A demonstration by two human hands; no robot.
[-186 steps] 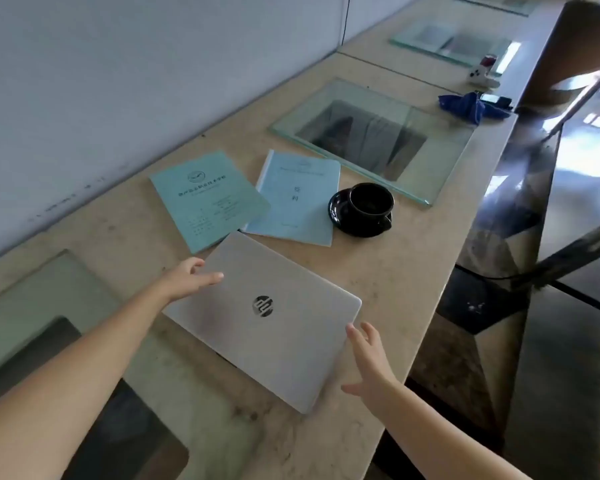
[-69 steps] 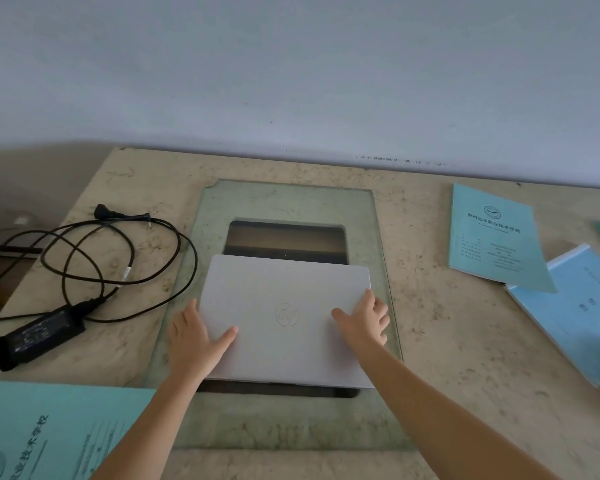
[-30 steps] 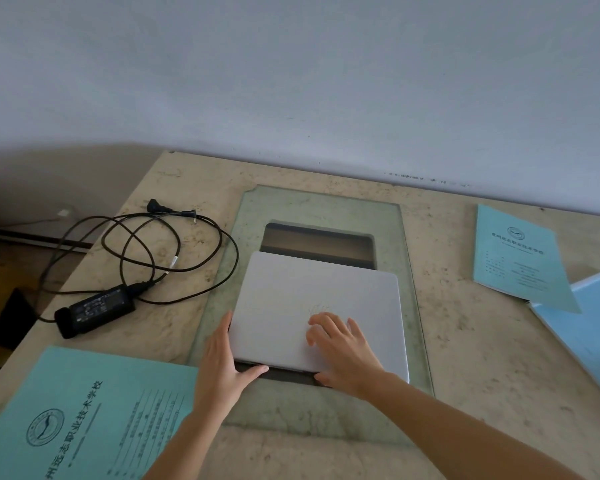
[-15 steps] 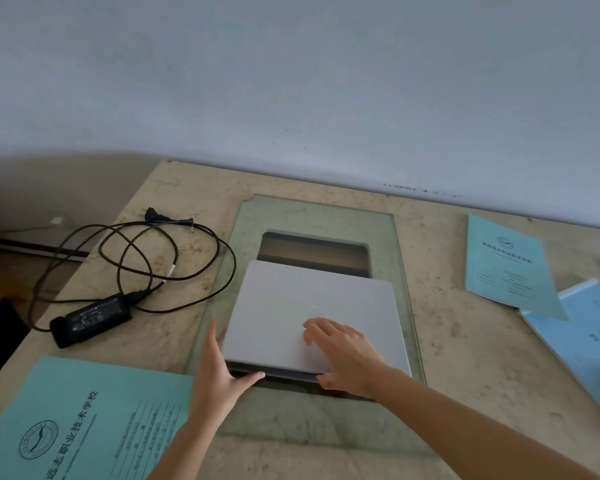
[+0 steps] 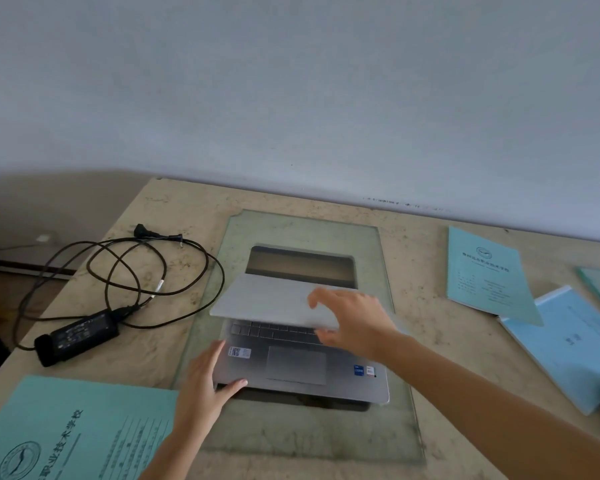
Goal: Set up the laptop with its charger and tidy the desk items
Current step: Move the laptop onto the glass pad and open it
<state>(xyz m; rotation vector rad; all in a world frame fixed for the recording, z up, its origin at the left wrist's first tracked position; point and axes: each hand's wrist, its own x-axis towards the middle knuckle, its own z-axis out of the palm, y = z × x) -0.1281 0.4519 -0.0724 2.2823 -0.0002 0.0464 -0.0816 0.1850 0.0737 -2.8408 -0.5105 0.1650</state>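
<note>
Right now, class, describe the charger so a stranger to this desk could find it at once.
Find the glass sheet in the middle of the stone desk, under the half-open laptop. Left of it on bare stone sits the charger: the only black, boxy thing, trailing looped cable, just beyond a flat teal booklet.

Office or study desk: stone desktop [image 5: 426, 306], school booklets [image 5: 482, 271], laptop [image 5: 298, 362], charger [image 5: 80, 332].

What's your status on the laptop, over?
Right hand pinches laptop lid, half open. Left hand presses laptop base. Charger lies left, not plugged in. Nothing blocking.
</note>
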